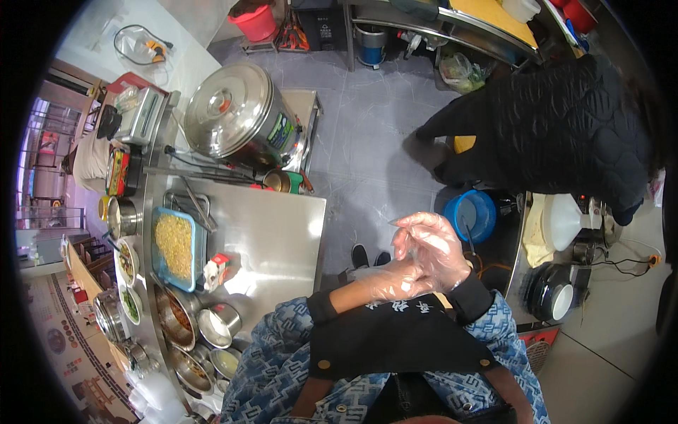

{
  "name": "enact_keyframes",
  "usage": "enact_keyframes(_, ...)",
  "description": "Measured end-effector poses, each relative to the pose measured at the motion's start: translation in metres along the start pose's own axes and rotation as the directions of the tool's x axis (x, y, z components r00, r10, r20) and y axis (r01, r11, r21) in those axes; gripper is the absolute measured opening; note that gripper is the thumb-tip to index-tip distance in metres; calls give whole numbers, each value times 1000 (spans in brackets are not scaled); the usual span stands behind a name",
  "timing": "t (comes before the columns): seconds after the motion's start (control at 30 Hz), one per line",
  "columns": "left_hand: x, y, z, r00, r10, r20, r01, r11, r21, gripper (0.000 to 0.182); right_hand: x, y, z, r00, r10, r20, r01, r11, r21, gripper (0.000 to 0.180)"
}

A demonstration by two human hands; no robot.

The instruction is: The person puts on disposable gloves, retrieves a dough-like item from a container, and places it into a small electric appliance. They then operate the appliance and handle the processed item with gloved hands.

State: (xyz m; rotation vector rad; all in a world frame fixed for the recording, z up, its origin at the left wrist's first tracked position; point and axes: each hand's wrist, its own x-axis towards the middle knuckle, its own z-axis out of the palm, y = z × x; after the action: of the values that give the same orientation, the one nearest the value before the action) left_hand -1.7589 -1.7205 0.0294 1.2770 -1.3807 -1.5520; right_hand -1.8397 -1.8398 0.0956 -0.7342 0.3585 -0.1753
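Observation:
Both hands wear clear, loose plastic disposable gloves and are held together in front of the black apron (392, 339). My left hand (405, 281) reaches across to the heel of my right hand and touches it. Its fingers are mostly hidden there, so their grip does not show. My right hand (437, 246) is raised, its curved fingers pointing left, with a gap between thumb and forefinger. No object shows in it. The bare steel worktop (270, 222) lies to the left of the hands. Beyond the hands to the right, a blue bucket (490, 214) with pale liquid stands low.
A blue tray of chopped yellowish food (175, 246), a red-and-white packet (216, 270) and several steel bowls line the left counter. A large lidded steel pot (233, 116) stands farther off. Another person in a dark padded jacket (561, 127) bends at the right, near stacked black bowls (540, 291).

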Motion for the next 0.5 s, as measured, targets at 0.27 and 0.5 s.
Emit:
enact_keyframes(0.27, 48, -34, -167, 894, -318, -317, 321, 946, -44, 28, 163, -41, -55, 987, 67, -144, -60, 997, 47, 27)
enact_keyframes(0.5, 101, -92, -302, 731, -460, -505, 229, 862, -453, 29, 340, -107, -108, 987, 162, 17, -161, 986, -40, 26)
